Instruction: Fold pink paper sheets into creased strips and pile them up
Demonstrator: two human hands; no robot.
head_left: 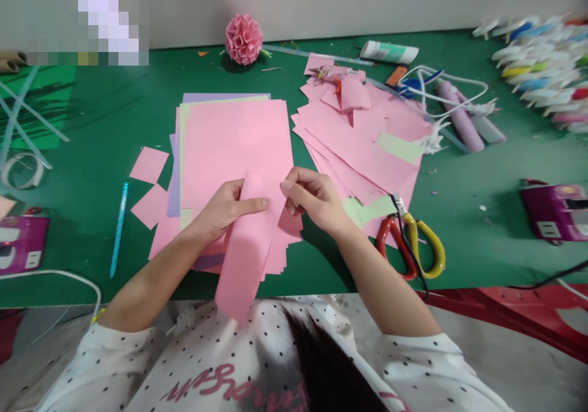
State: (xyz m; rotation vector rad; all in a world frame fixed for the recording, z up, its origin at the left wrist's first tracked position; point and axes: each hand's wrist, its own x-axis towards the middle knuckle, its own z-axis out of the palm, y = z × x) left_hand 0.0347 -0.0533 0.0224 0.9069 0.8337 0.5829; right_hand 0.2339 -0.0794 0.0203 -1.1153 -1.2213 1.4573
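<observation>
A folded strip of pink paper (245, 253) is held over the paper stack, its lower end hanging past the table edge toward my shirt. My left hand (225, 207) grips it, with the thumb lying across its top. At the strip's upper right edge, my right hand (312, 198) is closed in a pinch on the paper; its curled fingertips are partly hidden. Beneath both hands lies a stack of pink sheets (234, 142), with purple and pale green sheets showing at its edges. Two small pink paper squares (149, 164) lie left of the stack.
Scissors with red and yellow handles (429, 250) lie right, by loose pink sheets (358, 136) with a pink glue gun (333, 74) on top. A pink paper ball (244, 38) sits at the back. A blue pencil (119, 231) and a purple box (555, 212) flank the work area.
</observation>
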